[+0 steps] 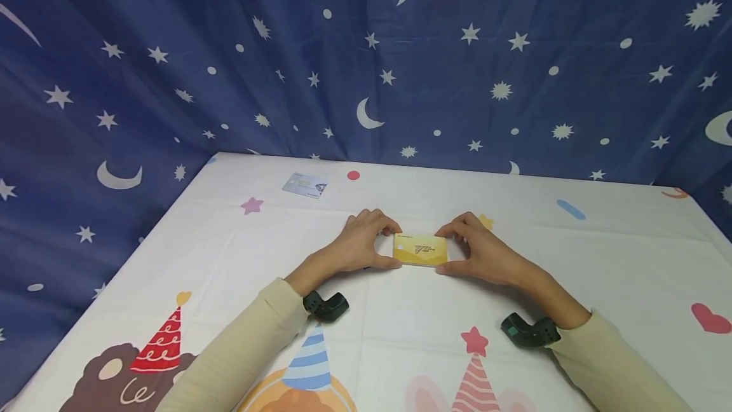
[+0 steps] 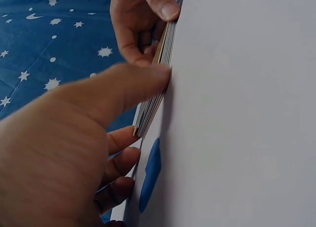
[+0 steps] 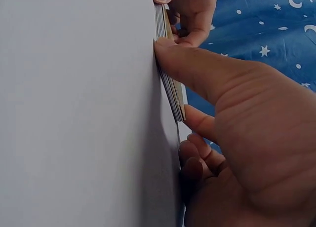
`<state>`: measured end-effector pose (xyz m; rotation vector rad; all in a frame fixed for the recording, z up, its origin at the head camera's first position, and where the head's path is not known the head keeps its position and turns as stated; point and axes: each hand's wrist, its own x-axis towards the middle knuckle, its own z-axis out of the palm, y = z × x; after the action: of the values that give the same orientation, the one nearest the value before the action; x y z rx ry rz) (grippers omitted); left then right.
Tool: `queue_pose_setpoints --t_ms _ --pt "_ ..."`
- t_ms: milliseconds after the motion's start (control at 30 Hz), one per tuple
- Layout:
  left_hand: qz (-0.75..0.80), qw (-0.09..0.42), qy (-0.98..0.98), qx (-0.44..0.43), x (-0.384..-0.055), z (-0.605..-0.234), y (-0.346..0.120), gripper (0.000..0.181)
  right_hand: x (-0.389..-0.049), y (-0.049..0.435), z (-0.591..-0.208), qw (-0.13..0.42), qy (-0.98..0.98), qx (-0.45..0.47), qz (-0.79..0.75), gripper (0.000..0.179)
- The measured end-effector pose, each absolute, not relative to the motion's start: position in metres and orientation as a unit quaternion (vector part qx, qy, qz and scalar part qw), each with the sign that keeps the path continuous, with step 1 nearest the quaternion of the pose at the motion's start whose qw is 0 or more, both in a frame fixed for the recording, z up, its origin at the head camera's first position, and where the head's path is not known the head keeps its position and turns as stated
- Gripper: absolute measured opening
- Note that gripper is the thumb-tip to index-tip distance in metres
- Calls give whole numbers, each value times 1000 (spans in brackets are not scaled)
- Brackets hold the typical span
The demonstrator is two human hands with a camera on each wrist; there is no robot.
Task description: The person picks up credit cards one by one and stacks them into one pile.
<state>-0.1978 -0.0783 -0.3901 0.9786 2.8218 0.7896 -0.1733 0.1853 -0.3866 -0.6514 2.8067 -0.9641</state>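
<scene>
A stack of cards (image 1: 420,250) with a yellow card on top lies in the middle of the table in the head view. My left hand (image 1: 364,241) pinches its left end between thumb and curled index finger. At the right end, my right hand (image 1: 483,250) grips it the same way. The layered edges of the stack (image 2: 157,84) show in the left wrist view, with the left thumb across them. From the other side, the right wrist view shows the stack (image 3: 170,86) on the white surface under the right thumb.
A silver card (image 1: 305,185) lies alone near the table's back edge, left of the hands. The white tablecloth (image 1: 515,208) carries printed shapes and party-hat figures. Behind the table hangs a blue curtain (image 1: 434,81) with moons and stars. Each wrist wears a dark camera mount (image 1: 326,306).
</scene>
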Motion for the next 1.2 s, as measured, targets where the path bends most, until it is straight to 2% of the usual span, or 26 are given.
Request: queue_pose_setpoints --t_ms 667,1200 --pt "287 50 905 311 -196 -385 -79 52 -175 185 -385 64 913 -239 -324 59" --pt "308 75 892 322 -198 -386 -76 53 -174 188 -386 53 905 -264 -329 58"
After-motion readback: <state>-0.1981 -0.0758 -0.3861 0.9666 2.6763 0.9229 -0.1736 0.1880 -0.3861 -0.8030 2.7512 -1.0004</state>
